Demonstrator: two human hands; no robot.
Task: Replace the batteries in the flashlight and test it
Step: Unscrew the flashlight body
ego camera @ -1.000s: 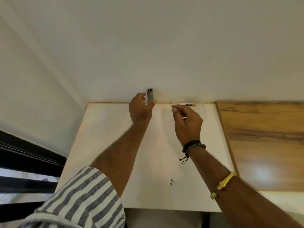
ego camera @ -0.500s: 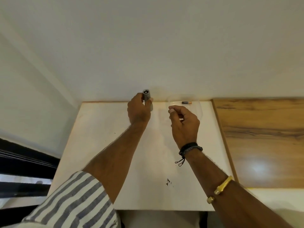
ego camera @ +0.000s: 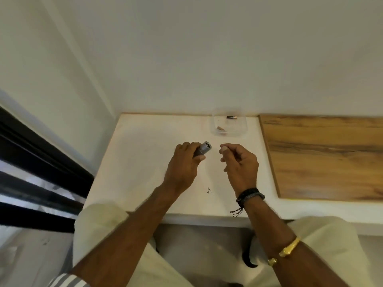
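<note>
My left hand (ego camera: pixel 183 165) grips a small grey flashlight (ego camera: pixel 204 148), whose open end points up and to the right over the white table (ego camera: pixel 134 162). Just to its right my right hand (ego camera: pixel 241 162) hovers with thumb pressed to forefinger and the other fingers curled. Nothing shows between its fingertips. A dark battery (ego camera: pixel 231 117) lies in a clear plastic container (ego camera: pixel 244 129) at the table's far edge, beyond both hands. A small brownish piece (ego camera: pixel 220 128) lies in the same container.
A wooden board (ego camera: pixel 323 158) covers the surface to the right of the white table. A white wall rises behind the table, and a dark window frame (ego camera: pixel 41 162) runs along the left. Small dark specks (ego camera: pixel 209 190) mark the table between my wrists.
Both hands have drawn back from the far edge toward the middle of the table, the flashlight coming along in my left hand. My right hand has left the container, and the view has tilted down.
</note>
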